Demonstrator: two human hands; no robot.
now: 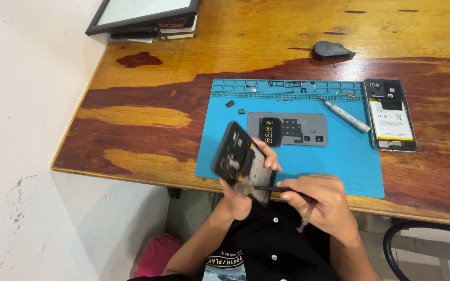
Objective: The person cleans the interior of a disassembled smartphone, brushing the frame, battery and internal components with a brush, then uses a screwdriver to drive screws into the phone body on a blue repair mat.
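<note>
My left hand [246, 195] holds an opened dark phone body [240, 158] tilted up above the front edge of the blue work mat [339, 161]. In my right hand [321, 200] is a thin dark tool [266, 188], its tip touching the lower end of that phone body. Both hands hover just in front of the table edge, over my lap.
On the mat lie a grey phone back cover [295, 129], a silver screwdriver [346, 117] and small parts in the top tray row. A second opened phone with its battery showing [390, 115] lies right of the mat. A black pick-shaped object [330, 50] and stacked frames [147, 18] sit further back.
</note>
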